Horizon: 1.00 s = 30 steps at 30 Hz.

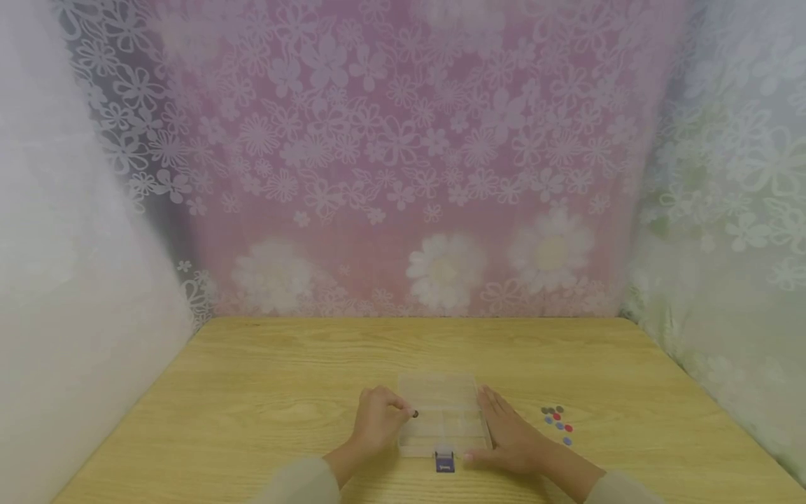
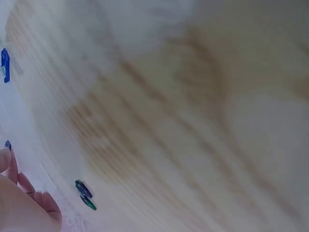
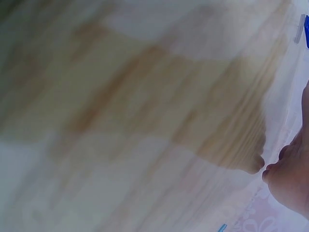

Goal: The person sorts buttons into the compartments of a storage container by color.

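Note:
A clear plastic compartment box [image 1: 441,392] lies on the table, its lower edge bearing a blue tab [image 1: 445,463]. Thumb and fingertips of my left hand [image 1: 380,420] pinch a small dark disc [image 1: 415,414] over the box's left side. In the left wrist view, the held disc [image 2: 7,144] shows at the fingertips. My right hand [image 1: 513,437] rests along the box's right side with its fingers stretched out and the thumb near the front corner. Only part of that hand [image 3: 289,179] shows in the right wrist view.
Right of the right hand lie several small grey, red and blue discs [image 1: 560,425]. Two discs [image 2: 86,195], one dark and one green, lie near the left hand in its wrist view. Flowered curtains [image 1: 409,175] hang behind the wooden table [image 1: 283,364] and at both sides.

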Available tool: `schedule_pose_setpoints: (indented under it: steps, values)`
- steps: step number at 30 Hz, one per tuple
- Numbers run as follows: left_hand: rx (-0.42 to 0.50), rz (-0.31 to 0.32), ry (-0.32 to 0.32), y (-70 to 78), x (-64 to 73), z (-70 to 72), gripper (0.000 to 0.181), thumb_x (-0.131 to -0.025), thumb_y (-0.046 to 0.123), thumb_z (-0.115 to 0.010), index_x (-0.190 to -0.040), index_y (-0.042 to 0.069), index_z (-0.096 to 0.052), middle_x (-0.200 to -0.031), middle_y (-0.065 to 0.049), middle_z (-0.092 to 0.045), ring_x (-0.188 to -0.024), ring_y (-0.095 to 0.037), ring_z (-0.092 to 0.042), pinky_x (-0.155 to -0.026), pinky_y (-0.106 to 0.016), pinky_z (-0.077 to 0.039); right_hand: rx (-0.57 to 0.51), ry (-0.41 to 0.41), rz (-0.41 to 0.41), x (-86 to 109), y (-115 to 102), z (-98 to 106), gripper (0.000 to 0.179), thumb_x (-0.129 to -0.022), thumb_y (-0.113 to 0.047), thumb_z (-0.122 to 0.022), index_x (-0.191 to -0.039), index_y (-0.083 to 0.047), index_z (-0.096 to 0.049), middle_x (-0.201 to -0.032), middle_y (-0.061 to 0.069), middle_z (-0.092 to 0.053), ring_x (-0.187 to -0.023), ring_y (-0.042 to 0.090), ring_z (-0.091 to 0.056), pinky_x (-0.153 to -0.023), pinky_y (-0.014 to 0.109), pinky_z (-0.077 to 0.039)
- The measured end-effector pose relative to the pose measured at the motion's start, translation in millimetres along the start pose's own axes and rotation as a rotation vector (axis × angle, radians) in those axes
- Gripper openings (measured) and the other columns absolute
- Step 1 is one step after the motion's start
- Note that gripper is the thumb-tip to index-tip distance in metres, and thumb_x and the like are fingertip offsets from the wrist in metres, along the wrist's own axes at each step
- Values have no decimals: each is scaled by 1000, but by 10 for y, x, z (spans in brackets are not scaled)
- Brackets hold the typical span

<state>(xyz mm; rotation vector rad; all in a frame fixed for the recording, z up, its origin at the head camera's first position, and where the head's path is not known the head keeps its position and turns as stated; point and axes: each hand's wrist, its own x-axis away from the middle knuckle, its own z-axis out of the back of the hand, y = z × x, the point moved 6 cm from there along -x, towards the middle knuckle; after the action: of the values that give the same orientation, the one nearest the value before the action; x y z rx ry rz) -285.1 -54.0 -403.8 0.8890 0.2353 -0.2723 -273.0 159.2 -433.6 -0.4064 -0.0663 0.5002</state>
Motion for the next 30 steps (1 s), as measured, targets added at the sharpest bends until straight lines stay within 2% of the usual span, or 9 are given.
schedule_pose_setpoints:
  steps: [5, 10, 15, 23, 30]
  values:
    - [-68, 42, 28, 28, -36, -50, 6, -72, 12, -75, -67, 11, -74, -84, -2, -62, -83, -16, -45, -68, -25, -35, 4, 5, 13, -21, 8, 5, 109, -79, -62, -58, -143, 12, -11, -150, 33, -9, -139, 46, -12, -111, 55, -16]
    - [-110, 65, 27, 37, -57, -121, 10, -71, 11, -76, -62, 13, -73, -83, -2, -64, -80, -16, -44, -67, -26, -36, 11, 9, 36, -37, -1, 25, 107, -80, -62, -58, -142, 13, -13, -149, 34, -10, -139, 47, -13, -111, 56, -17]
    - [-129, 68, 42, 57, -87, -142, 12, -69, 8, -77, -59, 13, -73, -82, -5, -69, -77, -17, -45, -65, -28, -38, 24, 7, 27, -46, 36, 29, 108, -79, -63, -57, -143, 12, -13, -150, 33, -11, -139, 46, -14, -111, 55, -17]
    - [-137, 150, 27, 76, -127, -152, 11, -69, 6, -77, -60, 10, -74, -81, -6, -68, -75, -17, -42, -60, -26, -33, 30, 5, 22, -78, 81, 28, 108, -79, -64, -57, -144, 11, -13, -150, 31, -11, -139, 45, -14, -111, 54, -17]
    - [-136, 152, 16, 71, -159, -171, 8, -69, 7, -78, -63, 8, -74, -81, -6, -69, -74, -17, -41, -60, -26, -32, 48, 7, 53, -97, 82, 43, 108, -80, -63, -57, -143, 13, -13, -149, 34, -12, -138, 47, -15, -111, 55, -18]
